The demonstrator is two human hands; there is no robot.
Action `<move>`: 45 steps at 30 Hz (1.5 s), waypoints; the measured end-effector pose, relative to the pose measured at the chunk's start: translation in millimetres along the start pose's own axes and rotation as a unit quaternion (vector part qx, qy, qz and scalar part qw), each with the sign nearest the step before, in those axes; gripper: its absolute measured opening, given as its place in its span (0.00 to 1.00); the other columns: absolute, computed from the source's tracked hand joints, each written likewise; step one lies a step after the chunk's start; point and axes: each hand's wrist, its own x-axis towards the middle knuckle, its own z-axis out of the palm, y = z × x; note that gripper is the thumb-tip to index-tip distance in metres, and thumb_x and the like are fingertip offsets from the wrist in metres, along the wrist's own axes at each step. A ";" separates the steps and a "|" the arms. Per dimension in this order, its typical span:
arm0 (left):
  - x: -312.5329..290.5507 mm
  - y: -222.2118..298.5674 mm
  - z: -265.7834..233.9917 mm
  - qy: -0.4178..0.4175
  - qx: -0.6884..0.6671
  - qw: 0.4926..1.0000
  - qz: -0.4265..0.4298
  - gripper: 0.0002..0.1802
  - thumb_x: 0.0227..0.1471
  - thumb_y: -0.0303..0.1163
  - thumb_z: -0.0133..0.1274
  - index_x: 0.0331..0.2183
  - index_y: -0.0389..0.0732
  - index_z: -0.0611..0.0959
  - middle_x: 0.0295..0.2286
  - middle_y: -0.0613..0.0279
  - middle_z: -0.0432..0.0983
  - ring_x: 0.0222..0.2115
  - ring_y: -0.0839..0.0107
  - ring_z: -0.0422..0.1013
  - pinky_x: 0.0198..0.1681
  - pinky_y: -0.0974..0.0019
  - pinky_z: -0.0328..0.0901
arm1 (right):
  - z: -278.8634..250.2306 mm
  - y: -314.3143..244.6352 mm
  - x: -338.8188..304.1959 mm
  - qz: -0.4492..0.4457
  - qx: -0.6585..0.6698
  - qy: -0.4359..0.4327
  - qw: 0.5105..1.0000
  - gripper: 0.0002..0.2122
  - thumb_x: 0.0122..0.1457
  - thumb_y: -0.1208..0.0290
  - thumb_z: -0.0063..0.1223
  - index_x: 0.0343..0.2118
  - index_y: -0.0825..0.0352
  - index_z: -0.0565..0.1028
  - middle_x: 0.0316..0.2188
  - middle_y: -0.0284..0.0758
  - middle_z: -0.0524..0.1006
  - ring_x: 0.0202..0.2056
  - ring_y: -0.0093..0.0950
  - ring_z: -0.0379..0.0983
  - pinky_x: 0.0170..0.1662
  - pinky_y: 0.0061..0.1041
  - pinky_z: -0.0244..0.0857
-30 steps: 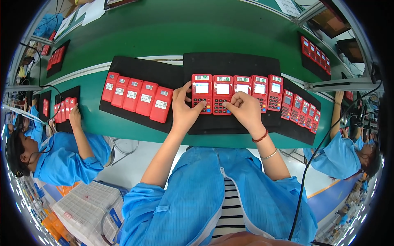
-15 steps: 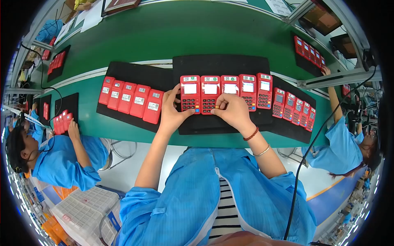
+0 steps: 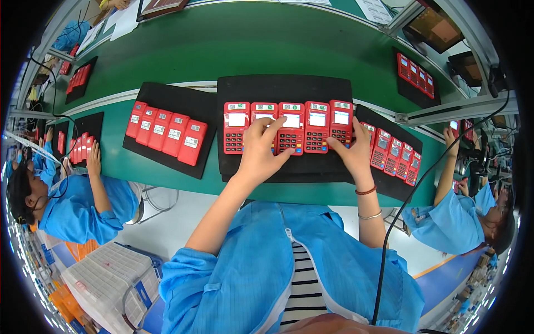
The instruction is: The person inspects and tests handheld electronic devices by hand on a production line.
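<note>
A row of red handheld card payment terminals with lit screens lies on a black mat (image 3: 283, 83) before me. My left hand (image 3: 261, 153) is open over the second terminal (image 3: 263, 107), covering most of it. Its thumb and fingers are apart and reach the left side of the third terminal (image 3: 291, 133). The fourth terminal (image 3: 316, 131) lies between my hands. At the row's right end, my right hand (image 3: 357, 158) spans the fifth terminal (image 3: 340, 119), its thumb at the lower left and fingers along the right edge. The first terminal (image 3: 236, 128) lies untouched.
A left mat (image 3: 183, 94) carries several red terminals (image 3: 158, 131) face down with labels. More terminals (image 3: 395, 150) lie face up on a right mat. Co-workers in blue sit at left (image 3: 83, 206) and right (image 3: 461, 217). A black cable (image 3: 414, 195) hangs at right.
My left hand has moved from the first terminal to the second and third. My right hand has moved from the second terminal to the fifth. The view has shifted slightly.
</note>
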 end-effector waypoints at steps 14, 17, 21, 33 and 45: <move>17.6 11.0 10.0 -0.057 0.035 0.991 -0.115 0.47 0.28 0.29 0.73 0.54 0.46 0.72 0.43 0.54 0.66 0.44 0.56 0.66 0.48 0.55 0.59 | 4.8 -12.1 -3.6 -0.050 -0.047 -0.023 0.997 0.50 0.35 0.60 0.75 0.63 0.61 0.56 0.55 0.48 0.61 0.57 0.46 0.58 0.58 0.43 0.56; 15.8 3.8 13.3 -0.041 0.009 0.993 -0.107 0.43 0.31 0.29 0.71 0.53 0.46 0.73 0.40 0.55 0.68 0.42 0.57 0.67 0.47 0.55 0.59 | 11.6 -8.2 -2.9 -0.056 -0.025 0.003 0.998 0.48 0.36 0.60 0.74 0.62 0.63 0.58 0.54 0.48 0.63 0.56 0.45 0.58 0.57 0.43 0.57; 17.6 -0.9 22.2 0.026 0.014 0.997 -0.070 0.36 0.34 0.26 0.69 0.50 0.43 0.77 0.35 0.56 0.68 0.36 0.63 0.69 0.36 0.63 0.68 | 19.6 -9.9 -2.4 -0.040 -0.023 0.050 0.998 0.47 0.36 0.62 0.74 0.61 0.64 0.59 0.51 0.46 0.63 0.54 0.43 0.58 0.57 0.42 0.56; 8.3 1.6 14.3 -0.002 0.000 0.998 -0.063 0.37 0.32 0.30 0.70 0.49 0.45 0.77 0.39 0.57 0.68 0.42 0.58 0.66 0.47 0.55 0.58 | 11.0 -5.4 -6.6 -0.057 0.028 -0.007 0.998 0.46 0.37 0.62 0.74 0.61 0.62 0.59 0.54 0.48 0.61 0.57 0.45 0.55 0.59 0.43 0.53; 10.0 10.7 10.9 -0.042 0.015 0.993 -0.110 0.43 0.31 0.29 0.72 0.53 0.46 0.73 0.40 0.58 0.67 0.44 0.61 0.66 0.50 0.57 0.62 | -6.3 10.6 -10.0 0.023 0.255 -0.044 0.966 0.42 0.45 0.78 0.65 0.63 0.71 0.54 0.56 0.46 0.67 0.49 0.30 0.68 0.50 0.27 0.66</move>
